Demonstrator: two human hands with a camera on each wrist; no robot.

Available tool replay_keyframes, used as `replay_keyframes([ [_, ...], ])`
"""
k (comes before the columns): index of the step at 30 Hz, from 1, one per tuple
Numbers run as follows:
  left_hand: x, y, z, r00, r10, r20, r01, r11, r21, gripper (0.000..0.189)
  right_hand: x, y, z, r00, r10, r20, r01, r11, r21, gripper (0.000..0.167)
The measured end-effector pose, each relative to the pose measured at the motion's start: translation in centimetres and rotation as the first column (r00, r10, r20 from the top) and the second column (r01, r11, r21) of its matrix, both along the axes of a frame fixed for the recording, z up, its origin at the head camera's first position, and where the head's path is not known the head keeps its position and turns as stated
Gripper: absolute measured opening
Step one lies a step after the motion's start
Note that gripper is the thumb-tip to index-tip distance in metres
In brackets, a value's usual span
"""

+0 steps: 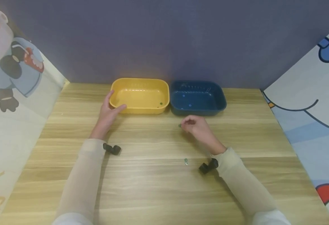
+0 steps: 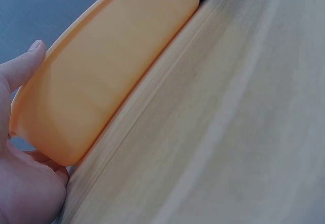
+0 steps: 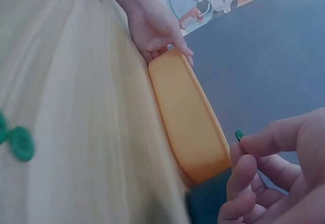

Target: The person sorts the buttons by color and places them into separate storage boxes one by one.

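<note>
My left hand (image 1: 107, 117) grips the left end of a yellow plastic basket (image 1: 139, 110), its thumb over the front rim and its other fingers around the side. The left wrist view shows that thumb (image 2: 28, 64) against the basket's wall. Between thumb and index finger, my right hand (image 1: 199, 129) pinches a small green button (image 3: 239, 135), held above the table in front of the baskets. Two more green buttons (image 3: 21, 144) lie close together on the table, nearer to me. A dark green button (image 1: 161, 103) is inside the yellow basket.
A dark blue basket (image 1: 198, 112) stands right beside the yellow one, with several small blue buttons (image 1: 190, 105) in it. Behind both rises a grey-blue panel (image 1: 164, 40). Printed cartoon panels flank the wooden table (image 1: 142, 187).
</note>
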State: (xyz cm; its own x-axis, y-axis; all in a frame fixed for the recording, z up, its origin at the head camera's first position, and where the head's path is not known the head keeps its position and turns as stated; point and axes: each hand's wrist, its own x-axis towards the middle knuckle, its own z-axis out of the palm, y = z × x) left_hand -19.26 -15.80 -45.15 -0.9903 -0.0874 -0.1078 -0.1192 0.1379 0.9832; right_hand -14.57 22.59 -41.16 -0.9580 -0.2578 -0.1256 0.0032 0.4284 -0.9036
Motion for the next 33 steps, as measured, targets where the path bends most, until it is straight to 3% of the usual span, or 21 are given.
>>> replay_keyframes([
  [8, -0.3, 0.1, -0.1, 1.000, 0.008, 0.010, -0.009, 1.000, 0.017, 0.096, -1.7, -1.9, 0.9, 0.998, -0.013, -0.069, 0.012, 1.000, -0.016, 0.010],
  [18, -0.3, 0.5, -0.1, 1.000, 0.004, 0.004, -0.004, 1.000, 0.025, 0.095, -3.4, -3.4, 1.6, 0.996, -0.025, -0.084, 0.022, 0.999, -0.030, 0.016],
  [28, 1.0, 1.3, 2.6, 1.000, -0.004, 0.021, 0.003, 0.999, 0.032, 0.095, -5.0, -4.9, 2.2, 0.996, -0.090, -0.011, 0.088, 0.990, -0.108, 0.012],
  [33, 0.5, 1.0, 1.8, 1.000, 0.000, 0.027, -0.001, 0.999, 0.035, 0.096, -5.7, -5.7, 2.3, 0.994, -0.111, -0.002, 0.110, 0.987, -0.113, 0.014],
])
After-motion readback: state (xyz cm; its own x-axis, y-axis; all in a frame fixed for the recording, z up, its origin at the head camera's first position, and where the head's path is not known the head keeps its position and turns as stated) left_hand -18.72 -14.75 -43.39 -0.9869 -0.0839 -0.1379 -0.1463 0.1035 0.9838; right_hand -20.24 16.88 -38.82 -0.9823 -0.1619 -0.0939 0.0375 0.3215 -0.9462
